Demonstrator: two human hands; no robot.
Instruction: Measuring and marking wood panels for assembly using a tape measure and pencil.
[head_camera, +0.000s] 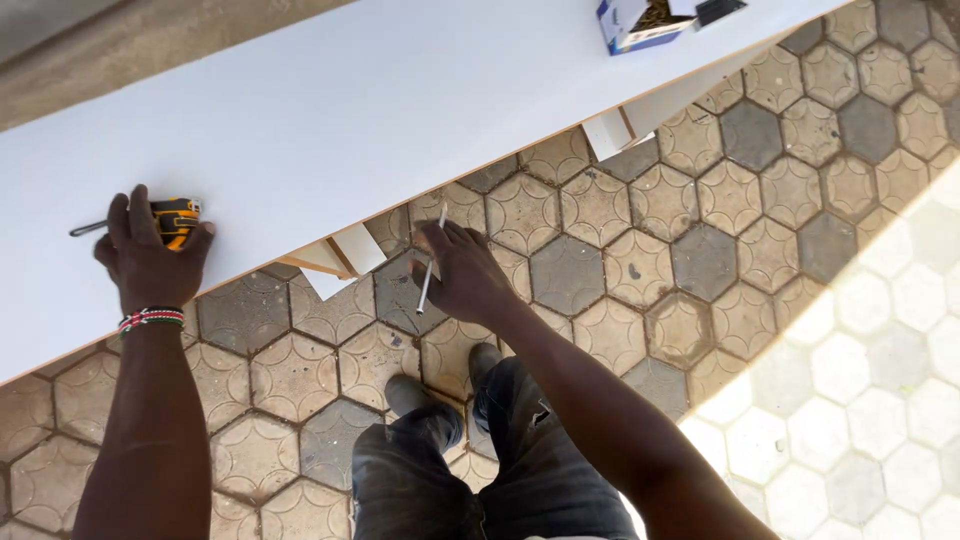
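Left hand (150, 255) clamps yellow tape measure (176, 218) on white board (400, 110) near front edge: compact, rigid, probably slippery casing. Right hand (465, 272) pinches thin pencil (430, 265) mid-shaft below edge: light, stiff.

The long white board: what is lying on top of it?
On the white board: a yellow tape measure under the left hand, and an open blue-and-white box. The box's contents are unclear.

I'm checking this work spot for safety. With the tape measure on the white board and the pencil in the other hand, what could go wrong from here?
1. The white board overhangs its supports; the left hand pressing on the tape measure near the edge might tip or shift it.
2. The right hand holds its pencil out past the board's edge, so it could drop onto the paving.
3. The open box sits near the far edge and could slide off.
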